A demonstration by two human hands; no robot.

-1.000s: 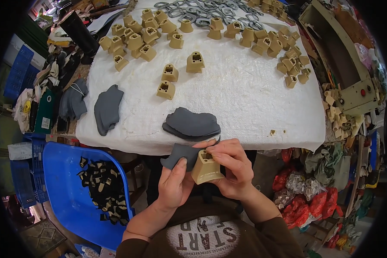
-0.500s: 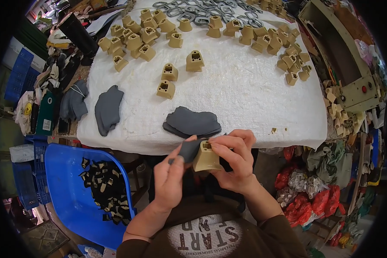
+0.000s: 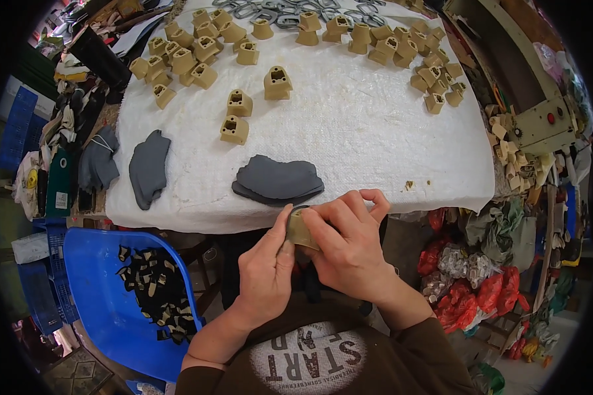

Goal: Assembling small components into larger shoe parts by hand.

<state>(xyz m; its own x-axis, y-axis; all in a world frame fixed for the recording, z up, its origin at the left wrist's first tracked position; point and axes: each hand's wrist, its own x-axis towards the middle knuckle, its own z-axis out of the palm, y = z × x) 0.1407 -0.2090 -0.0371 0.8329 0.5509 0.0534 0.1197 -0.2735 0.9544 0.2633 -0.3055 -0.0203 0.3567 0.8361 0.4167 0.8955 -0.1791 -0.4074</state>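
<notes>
Between my hands, just off the near edge of the table, is a tan shoe heel (image 3: pixel 302 232). My right hand (image 3: pixel 349 240) is closed round it from the right, thumb on its top. From the left, my left hand (image 3: pixel 268 266) presses a dark grey cover piece against its side with fingers held together. Only a thin dark edge of that piece shows; my fingers hide the rest. Right beyond my hands lies a stack of grey cover pieces (image 3: pixel 280 179) on the white cloth (image 3: pixel 349 141). Three loose heels, one of them the nearest heel (image 3: pixel 234 130), stand farther back.
More grey pieces (image 3: pixel 149 169) and a tied bundle (image 3: pixel 99 158) lie at the table's left. Many heels (image 3: pixel 204 49) cluster along the back, near grey rings (image 3: pixel 290 20). A blue tub (image 3: pixel 95 283) with dark-covered heels stands lower left; red bags (image 3: pixel 458 306) lie lower right.
The grey piece stood out to the left of the heel before; now it is wrapped close against it. My left hand has closed in on the heel, and the view has shifted slightly.
</notes>
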